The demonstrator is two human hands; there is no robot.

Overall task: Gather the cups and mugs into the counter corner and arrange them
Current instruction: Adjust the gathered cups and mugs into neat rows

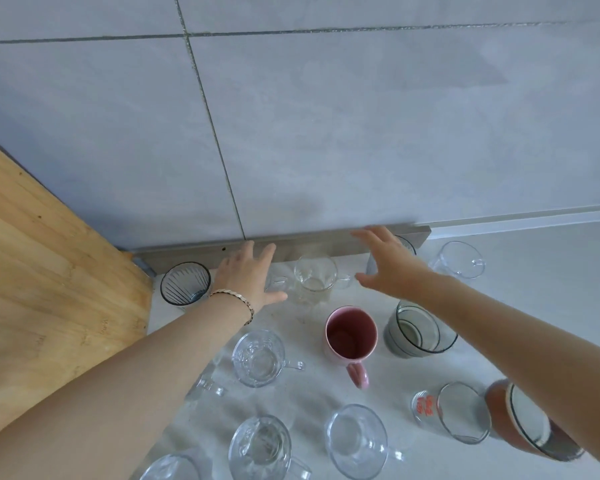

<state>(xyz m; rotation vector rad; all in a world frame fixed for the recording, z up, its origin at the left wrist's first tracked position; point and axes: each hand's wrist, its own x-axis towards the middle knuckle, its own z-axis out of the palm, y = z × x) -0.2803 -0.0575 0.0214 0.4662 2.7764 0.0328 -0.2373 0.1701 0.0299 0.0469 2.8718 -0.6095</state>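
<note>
Several cups stand on the white counter [520, 306]. A clear glass mug [314, 277] sits by the back wall between my hands. My left hand [248, 275], fingers straight, hovers just left of it over a small clear cup [278, 280]. My right hand [388, 261], fingers spread, is over a glass [407, 245] at the back. A ribbed dark glass [185, 284] stands in the corner. Nearer are a pink mug [351, 336], a grey striped glass [418, 332] and several clear mugs.
A wooden board [49, 306] fills the left side, meeting the tiled wall [326, 133] at the corner. A metal strip [309, 245] runs along the wall's base. A clear cup [459, 259] stands at the back right; a brown cup [530, 419] and a red-printed glass [447, 410] stand at the front right.
</note>
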